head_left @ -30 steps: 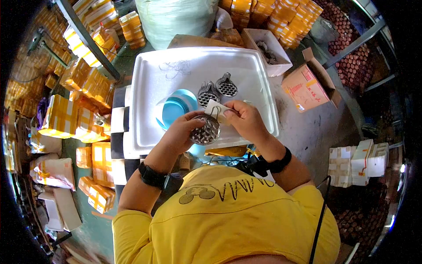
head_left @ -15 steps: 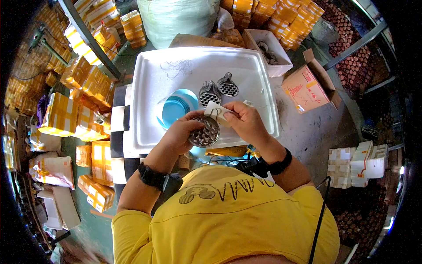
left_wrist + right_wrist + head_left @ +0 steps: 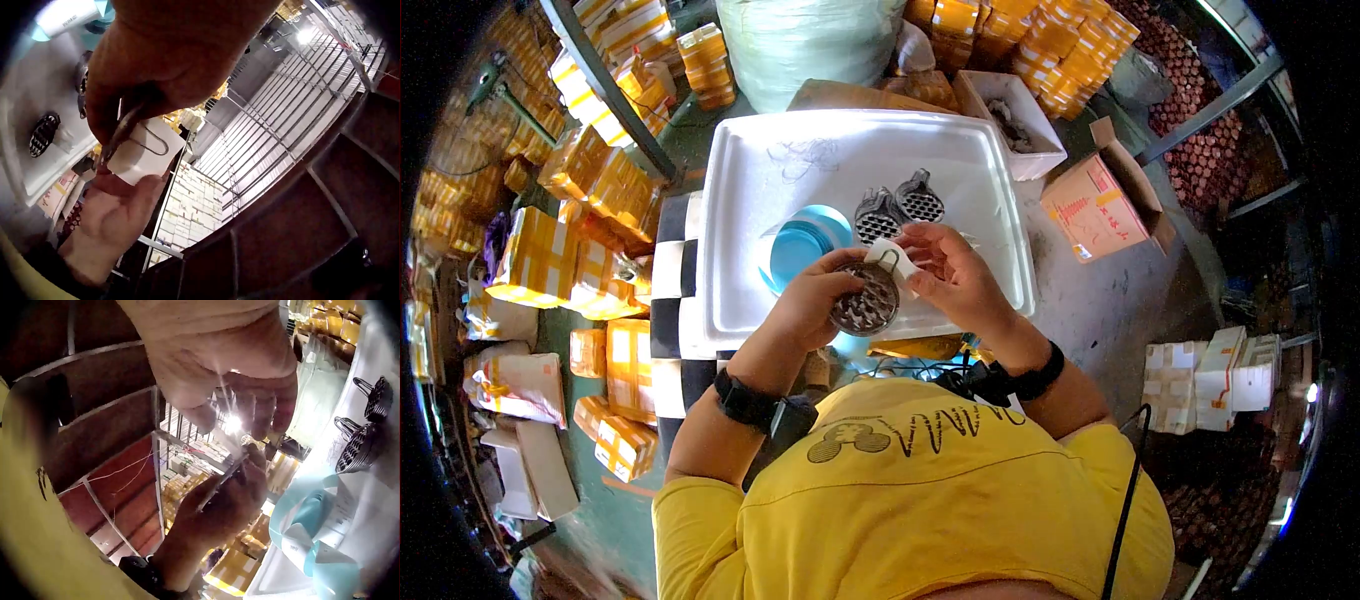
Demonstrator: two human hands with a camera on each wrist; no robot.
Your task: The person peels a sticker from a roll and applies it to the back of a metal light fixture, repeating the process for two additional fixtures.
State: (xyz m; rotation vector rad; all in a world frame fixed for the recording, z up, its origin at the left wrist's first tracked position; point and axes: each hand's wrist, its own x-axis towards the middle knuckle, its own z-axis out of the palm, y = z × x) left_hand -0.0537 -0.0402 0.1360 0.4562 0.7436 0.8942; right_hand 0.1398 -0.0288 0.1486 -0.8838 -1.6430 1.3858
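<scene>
My left hand (image 3: 806, 305) holds a round dark metal piece (image 3: 866, 303) with a studded face, its fingers and thumb at the rim. A white card (image 3: 892, 262) with a wire loop stands at its top edge. Beside the card is my right hand (image 3: 965, 284), fingers spread and loosely bent; in the left wrist view its thumb lies at the edge of the card (image 3: 139, 160). Two similar dark pieces with patterned faces (image 3: 878, 226) (image 3: 920, 203) lie on the white tray (image 3: 745, 150). Left of them are light-blue round items (image 3: 798, 252).
A black-and-white checked surface (image 3: 668, 330) shows left of the tray. Taped boxes (image 3: 538, 262) are stacked at the left. Behind the tray stand a large pale sack (image 3: 810, 45) and a white foam box (image 3: 1034, 158); an open carton (image 3: 1098, 205) is at the right.
The fingers of my right hand have loosened from the card and spread apart. My left hand stays nearly in place with the round metal piece.
</scene>
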